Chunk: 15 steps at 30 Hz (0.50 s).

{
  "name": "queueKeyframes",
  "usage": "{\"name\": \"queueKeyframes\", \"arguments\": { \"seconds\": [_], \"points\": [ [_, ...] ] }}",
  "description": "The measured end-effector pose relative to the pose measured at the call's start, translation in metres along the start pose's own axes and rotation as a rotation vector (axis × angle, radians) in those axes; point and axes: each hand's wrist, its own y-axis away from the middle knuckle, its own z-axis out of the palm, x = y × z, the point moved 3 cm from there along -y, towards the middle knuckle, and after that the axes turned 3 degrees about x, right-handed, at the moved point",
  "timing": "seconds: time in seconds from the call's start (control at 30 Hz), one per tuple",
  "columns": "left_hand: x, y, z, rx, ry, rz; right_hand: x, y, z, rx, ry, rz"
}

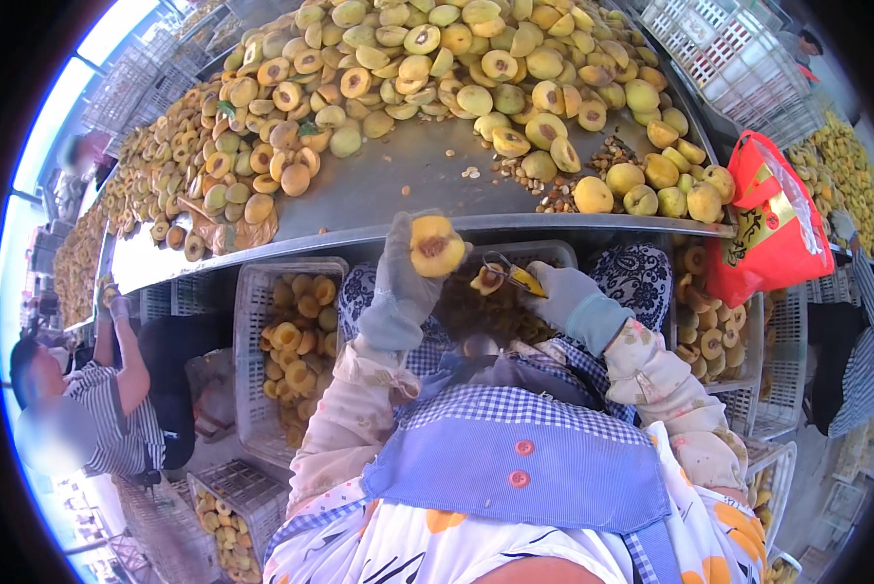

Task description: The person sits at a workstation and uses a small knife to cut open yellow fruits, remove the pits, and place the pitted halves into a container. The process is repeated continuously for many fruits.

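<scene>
My left hand point(400, 287), in a grey glove, grips a yellow peach half point(437, 246) just off the table edge. Its cut face is turned up, with a brown hollow in the middle. My right hand point(571, 300), gloved too, is closed around the yellow-and-black handle of a pitting tool point(526, 281) with a metal loop. At the loop is a small peach piece with a dark brown centre point(487, 279); whether it is stuck on the loop or falling, I cannot tell. Both hands are above a crate point(551, 255) of peach pieces between my knees.
A metal table point(388, 180) bears a heap of peach halves point(417, 68) and loose pits point(557, 198). Crates of halves stand left point(252, 360) and right. A red bag point(770, 229) hangs at the table's right corner. Another person point(115, 399) works at the left.
</scene>
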Motion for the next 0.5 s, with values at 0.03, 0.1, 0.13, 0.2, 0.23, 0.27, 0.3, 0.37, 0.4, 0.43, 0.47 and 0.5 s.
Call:
{"name": "queueKeyframes", "arguments": {
  "seconds": [0.03, 0.1, 0.13, 0.2, 0.23, 0.27, 0.3, 0.37, 0.4, 0.43, 0.47, 0.5],
  "points": [
    [-0.003, 0.005, 0.003, -0.017, -0.017, 0.007, -0.006, 0.003, -0.004, 0.042, -0.042, -0.036],
    [-0.01, 0.01, 0.007, -0.045, -0.037, 0.014, -0.023, 0.011, -0.009, 0.124, -0.134, -0.093],
    [-0.013, 0.011, 0.008, -0.056, -0.037, 0.022, -0.027, 0.014, -0.007, 0.198, -0.165, -0.109],
    [-0.014, 0.014, 0.015, -0.076, -0.02, 0.034, -0.033, 0.014, -0.003, 0.207, -0.165, -0.076],
    [-0.014, 0.017, 0.02, -0.084, -0.002, 0.031, -0.036, 0.014, -0.001, 0.211, -0.165, -0.062],
    [-0.016, 0.019, 0.021, -0.089, 0.018, 0.027, -0.037, 0.014, 0.005, 0.197, -0.189, -0.043],
    [-0.017, 0.02, 0.021, -0.078, 0.004, 0.046, -0.039, 0.013, 0.01, 0.182, -0.214, -0.025],
    [-0.019, 0.022, 0.02, -0.056, -0.028, 0.081, -0.039, 0.01, 0.018, 0.16, -0.261, -0.019],
    [-0.017, 0.023, 0.02, -0.041, -0.082, 0.144, -0.039, 0.008, 0.022, 0.153, -0.285, -0.03],
    [-0.016, 0.025, 0.021, -0.027, -0.136, 0.207, -0.04, 0.008, 0.023, 0.147, -0.308, -0.041],
    [-0.016, 0.027, 0.022, -0.014, -0.191, 0.268, -0.041, 0.008, 0.025, 0.127, -0.359, -0.047],
    [-0.017, 0.028, 0.022, 0.006, -0.249, 0.302, -0.043, 0.009, 0.026, 0.108, -0.411, -0.052]
  ]
}}
